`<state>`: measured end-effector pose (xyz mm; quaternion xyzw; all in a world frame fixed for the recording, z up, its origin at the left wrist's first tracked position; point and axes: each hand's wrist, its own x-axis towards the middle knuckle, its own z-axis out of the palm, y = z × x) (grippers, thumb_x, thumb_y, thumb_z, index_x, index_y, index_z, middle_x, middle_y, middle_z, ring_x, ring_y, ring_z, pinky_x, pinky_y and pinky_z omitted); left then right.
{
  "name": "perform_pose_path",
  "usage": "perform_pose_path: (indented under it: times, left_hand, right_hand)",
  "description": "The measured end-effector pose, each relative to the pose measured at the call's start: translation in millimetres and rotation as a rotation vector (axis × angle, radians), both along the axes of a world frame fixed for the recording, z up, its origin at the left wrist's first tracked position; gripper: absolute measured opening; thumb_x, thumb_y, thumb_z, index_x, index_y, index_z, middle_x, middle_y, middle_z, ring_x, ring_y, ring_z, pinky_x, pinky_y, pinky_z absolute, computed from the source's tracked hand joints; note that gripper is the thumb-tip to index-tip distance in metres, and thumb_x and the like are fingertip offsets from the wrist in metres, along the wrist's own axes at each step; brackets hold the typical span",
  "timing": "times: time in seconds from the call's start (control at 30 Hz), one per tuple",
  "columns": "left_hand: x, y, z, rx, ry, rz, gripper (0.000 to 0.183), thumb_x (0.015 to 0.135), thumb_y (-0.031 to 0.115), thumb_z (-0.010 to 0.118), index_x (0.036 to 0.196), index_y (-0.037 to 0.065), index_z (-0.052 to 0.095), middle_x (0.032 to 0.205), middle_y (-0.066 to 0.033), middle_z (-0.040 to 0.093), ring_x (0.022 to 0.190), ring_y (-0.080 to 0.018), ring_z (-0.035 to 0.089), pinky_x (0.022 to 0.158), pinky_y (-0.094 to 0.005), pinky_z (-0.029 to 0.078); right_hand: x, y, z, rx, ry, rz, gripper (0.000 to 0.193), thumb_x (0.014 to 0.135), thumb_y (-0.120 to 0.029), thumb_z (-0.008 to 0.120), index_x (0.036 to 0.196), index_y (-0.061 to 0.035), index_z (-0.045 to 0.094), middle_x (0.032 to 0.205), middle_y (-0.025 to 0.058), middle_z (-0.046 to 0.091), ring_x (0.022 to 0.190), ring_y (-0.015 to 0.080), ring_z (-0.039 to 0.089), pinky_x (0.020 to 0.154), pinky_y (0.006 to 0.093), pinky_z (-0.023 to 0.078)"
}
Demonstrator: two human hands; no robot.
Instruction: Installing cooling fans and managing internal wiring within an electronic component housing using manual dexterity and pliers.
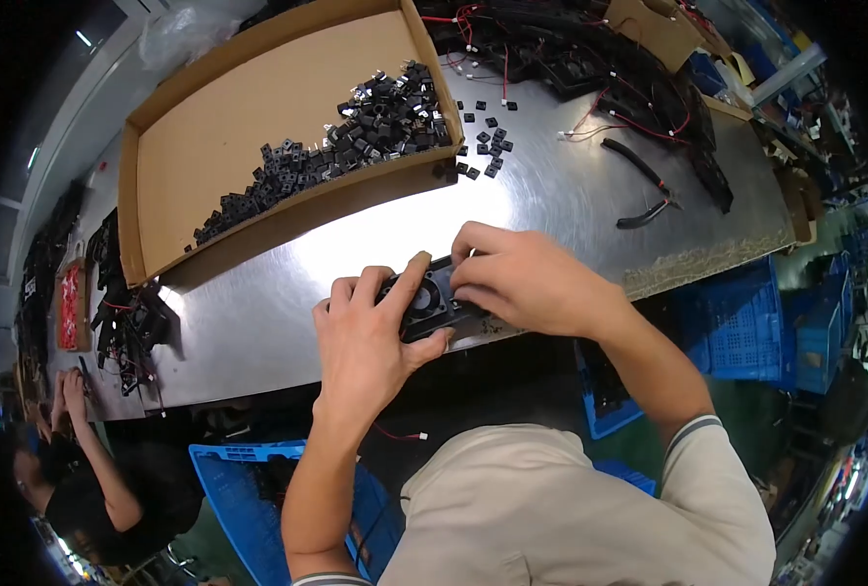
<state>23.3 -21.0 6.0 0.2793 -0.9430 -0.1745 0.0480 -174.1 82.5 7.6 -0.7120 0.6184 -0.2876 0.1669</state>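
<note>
Near the front edge of the desk, the left hand's spread fingers clasp a black fan unit; the right hand, its pinch unclear, seemingly adjusts it, needing steadiness next.

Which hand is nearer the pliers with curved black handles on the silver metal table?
Right. The right hand is below and left of the pliers in the picture; the left hand, holding the black square fan, lies farther left.

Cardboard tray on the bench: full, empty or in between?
In between: small black parts heap toward its near right side, while much of the cardboard tray's bottom lies bare.
</note>
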Motion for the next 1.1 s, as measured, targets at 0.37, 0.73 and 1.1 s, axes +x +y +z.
perform_pose_path:
  times: [0.37,0.73,1.1]
  left_hand:
    - [0.5,-1.8,-3.1,-0.022,0.038,-0.021,0.077,0.070,0.033,0.084,0.141,0.024,0.056,0.116,-0.0081,0.060,0.108,-0.0313,0.054,0.095,-0.0477,0.041]
    - [-1.5,-1.4,-2.4,-0.062,0.006,0.009,0.077,0.068,0.036,0.084,0.139,0.026,0.058,0.113,-0.0061,0.060,0.105,-0.0302,0.055,0.089,-0.0469,0.042]
    - [0.3,-2.7,-0.7,-0.095,0.038,-0.033,0.077,0.068,0.038,0.084,0.139,0.026,0.058,0.113,-0.0051,0.060,0.105,-0.0289,0.054,0.089,-0.0471,0.040]
  right_hand:
    - [2.9,-7.3,-4.0,0.084,0.067,0.029,0.011,0.082,-0.007,0.069,0.089,-0.0001,0.064,0.100,0.0114,0.057,0.082,0.0323,0.063,0.071,0.0430,0.052]
    - [2.2,-10.6,-8.3,0.057,0.080,0.052,0.012,0.081,-0.008,0.069,0.088,-0.0007,0.062,0.099,0.0109,0.056,0.082,0.0323,0.062,0.070,0.0425,0.052]
    - [3.5,-8.1,-7.6,0.047,0.087,0.038,0.015,0.080,-0.011,0.070,0.087,-0.0019,0.061,0.099,0.0108,0.056,0.081,0.0317,0.063,0.071,0.0410,0.053]
